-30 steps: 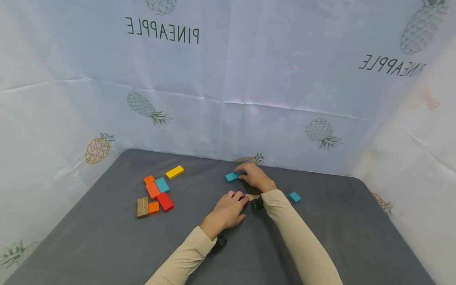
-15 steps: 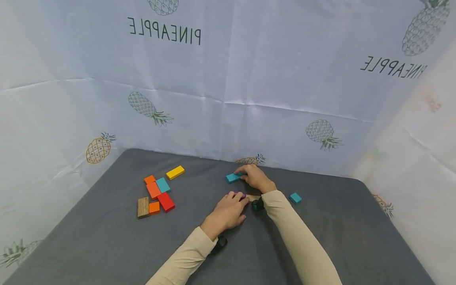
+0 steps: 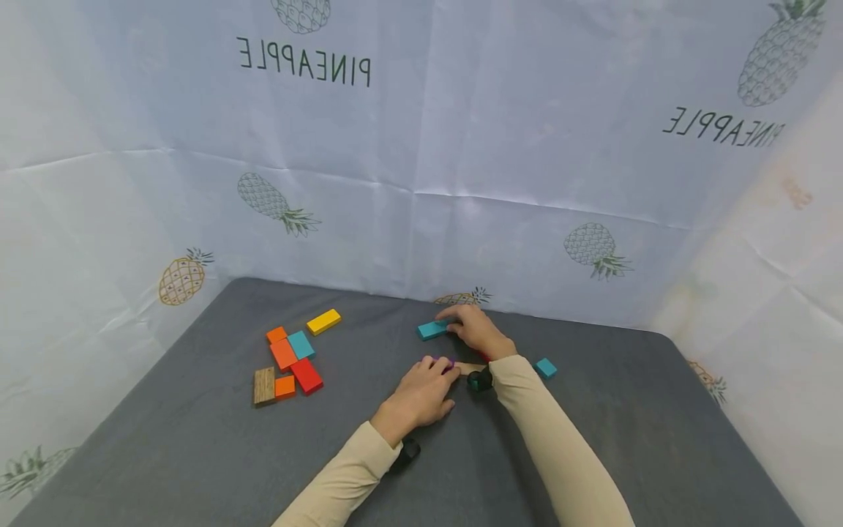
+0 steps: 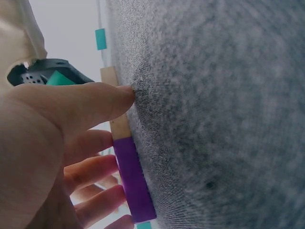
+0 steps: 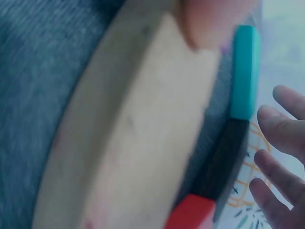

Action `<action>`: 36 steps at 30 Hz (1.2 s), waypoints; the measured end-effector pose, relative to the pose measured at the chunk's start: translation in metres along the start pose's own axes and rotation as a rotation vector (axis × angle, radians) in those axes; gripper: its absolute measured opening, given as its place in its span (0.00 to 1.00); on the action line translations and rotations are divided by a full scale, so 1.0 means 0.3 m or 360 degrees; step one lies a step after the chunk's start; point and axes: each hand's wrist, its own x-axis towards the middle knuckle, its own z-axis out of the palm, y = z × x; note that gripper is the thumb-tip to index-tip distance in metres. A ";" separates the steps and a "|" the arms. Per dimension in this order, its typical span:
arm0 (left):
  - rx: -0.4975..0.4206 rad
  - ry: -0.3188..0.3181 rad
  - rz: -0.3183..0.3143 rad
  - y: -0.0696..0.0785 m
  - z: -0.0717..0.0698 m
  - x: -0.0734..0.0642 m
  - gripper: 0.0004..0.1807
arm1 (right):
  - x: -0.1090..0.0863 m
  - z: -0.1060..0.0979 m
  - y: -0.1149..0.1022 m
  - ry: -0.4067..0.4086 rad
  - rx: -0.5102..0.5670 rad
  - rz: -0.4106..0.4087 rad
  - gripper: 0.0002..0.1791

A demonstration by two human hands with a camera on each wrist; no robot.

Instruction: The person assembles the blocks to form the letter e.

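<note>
My left hand [image 3: 416, 391] rests its fingertips along a purple block [image 4: 134, 181]. Its thumb reaches across the plain wooden block [image 4: 120, 125] that adjoins the purple one end to end. My right hand [image 3: 479, 331] arches beside the right end of a teal block [image 3: 432, 330] farther back; in the right wrist view its fingers [image 5: 281, 129] look spread and apart from the blocks. That view also shows a dark block [image 5: 222, 160] meeting the teal block, with a red block [image 5: 193, 212] at its other end. From the head, my right hand and wrist hide most of these.
To the left lie a yellow block [image 3: 324, 322], a red block [image 3: 306, 375], a teal block [image 3: 301, 344], several orange blocks [image 3: 283, 354] and a brown wood-grain block [image 3: 264, 386]. A small teal block [image 3: 545, 367] sits right of my right forearm. A pineapple-print curtain [image 3: 421, 146] hangs behind the grey table [image 3: 217, 439].
My right hand and wrist have shifted slightly to the right, and a bit of red now shows beneath the wrist. My left hand stays over the purple block.
</note>
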 end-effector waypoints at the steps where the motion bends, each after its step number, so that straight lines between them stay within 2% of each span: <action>1: 0.0005 0.0002 -0.0001 0.000 0.001 0.000 0.29 | -0.006 -0.005 0.003 0.0011 0.0025 0.0008 0.16; 15: 0.0005 -0.0011 -0.0009 -0.006 0.007 0.001 0.29 | -0.144 -0.043 0.047 0.0211 0.0168 0.0193 0.19; 29: -0.0032 -0.0033 -0.0005 -0.001 0.007 0.005 0.30 | -0.256 -0.035 0.051 0.0324 0.0248 0.0283 0.22; 36: -0.0037 -0.0049 -0.0005 -0.001 0.008 0.006 0.30 | -0.315 -0.024 0.041 0.0345 0.0305 0.0389 0.24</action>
